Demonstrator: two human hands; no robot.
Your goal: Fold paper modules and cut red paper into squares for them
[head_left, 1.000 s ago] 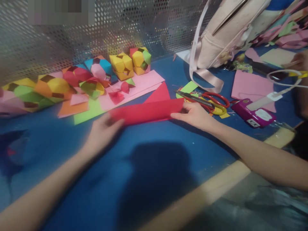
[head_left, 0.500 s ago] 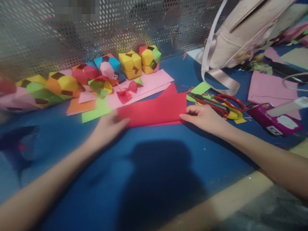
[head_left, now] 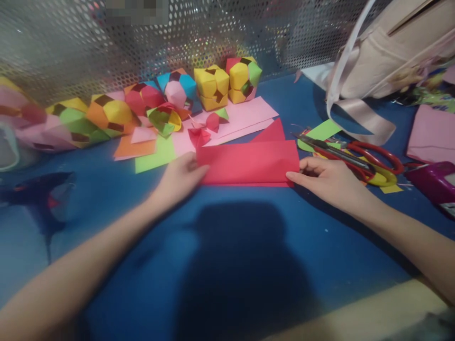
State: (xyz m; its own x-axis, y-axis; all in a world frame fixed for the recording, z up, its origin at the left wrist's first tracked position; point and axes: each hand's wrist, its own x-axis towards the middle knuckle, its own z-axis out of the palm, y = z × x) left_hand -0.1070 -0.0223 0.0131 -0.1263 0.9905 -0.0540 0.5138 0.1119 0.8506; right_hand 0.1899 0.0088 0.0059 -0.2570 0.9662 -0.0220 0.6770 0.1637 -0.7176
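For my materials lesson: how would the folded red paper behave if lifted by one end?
The red paper would probably bend, being thin and wide. It looks light, with fingers pinching its ends. Its layers may part, since their near edges don't align.

Surface: flat, saturated blue, filling most of the view; paler, hazy sheen toward left side. Near edge, lower right: pale yellowish strip running obliquely. Past it, in the corner, a dark greyish area, too blurred to identify. Rear boundary: perforated grey panel, small round holes in close rows, coloured specks and bright glints showing in places. Pixelated block masks its upper left. Lighting dim, uneven; broad dark shadow on surface, front centre.
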